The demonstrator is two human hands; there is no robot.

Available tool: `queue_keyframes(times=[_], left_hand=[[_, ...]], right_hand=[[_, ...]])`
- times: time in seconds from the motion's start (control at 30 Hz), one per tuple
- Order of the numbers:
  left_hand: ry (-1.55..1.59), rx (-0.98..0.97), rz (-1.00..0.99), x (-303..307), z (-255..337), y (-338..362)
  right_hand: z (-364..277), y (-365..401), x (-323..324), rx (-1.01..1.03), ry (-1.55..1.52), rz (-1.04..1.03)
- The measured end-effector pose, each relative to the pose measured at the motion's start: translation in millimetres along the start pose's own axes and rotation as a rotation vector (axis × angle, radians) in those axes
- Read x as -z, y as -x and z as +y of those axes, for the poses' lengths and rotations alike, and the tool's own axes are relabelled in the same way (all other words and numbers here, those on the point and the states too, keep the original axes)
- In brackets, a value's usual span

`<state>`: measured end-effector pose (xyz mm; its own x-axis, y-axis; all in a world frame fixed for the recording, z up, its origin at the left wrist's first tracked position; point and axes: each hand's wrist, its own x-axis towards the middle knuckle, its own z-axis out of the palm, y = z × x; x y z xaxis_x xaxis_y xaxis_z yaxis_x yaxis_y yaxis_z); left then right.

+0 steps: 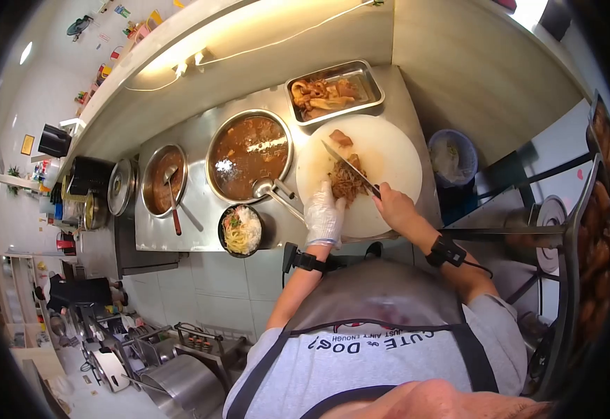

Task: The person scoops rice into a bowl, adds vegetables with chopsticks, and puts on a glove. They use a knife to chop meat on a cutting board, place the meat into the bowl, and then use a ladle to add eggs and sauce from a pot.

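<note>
A round white cutting board [395, 160] carries a pile of chopped brown meat [347, 183] and a larger meat piece [341, 137] near its far edge. My right hand [394, 207] is closed round the handle of a knife [350, 166], whose blade slants up and left across the pile. My left hand [324, 215], in a clear plastic glove, rests at the board's left edge. Its fingers point away from me, against the left side of the chopped meat, and look stretched out. The fingertips are partly hard to make out.
Left of the board stand a large pot of brown stew [249, 157] with a ladle [263, 187], and a smaller pot [164, 180] with a spoon. A rice bowl [240, 230] sits at the counter's front edge. Behind the board is a metal tray [371, 94] of meat; a bin [453, 157] stands right.
</note>
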<state>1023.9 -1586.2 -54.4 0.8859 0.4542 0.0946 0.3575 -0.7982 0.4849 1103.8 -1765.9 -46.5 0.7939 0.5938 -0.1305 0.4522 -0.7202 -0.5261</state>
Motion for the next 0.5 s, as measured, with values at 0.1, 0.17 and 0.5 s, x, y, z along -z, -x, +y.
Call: queue_keyframes(times=[0.1,0.17,0.5], left_hand=[[0.061,-0.049,0.049,5,-5,5],[0.166,0.082,-0.073,8,-3,7],[0.254,0.054,-0.02,32,-7,3]], right_hand=[[-12,3,10,-0.001,-0.035,0.05],[-4,4,-3,0.012,-0.009,0.006],[-3,2,-4,0.071,0.065,-0.049]])
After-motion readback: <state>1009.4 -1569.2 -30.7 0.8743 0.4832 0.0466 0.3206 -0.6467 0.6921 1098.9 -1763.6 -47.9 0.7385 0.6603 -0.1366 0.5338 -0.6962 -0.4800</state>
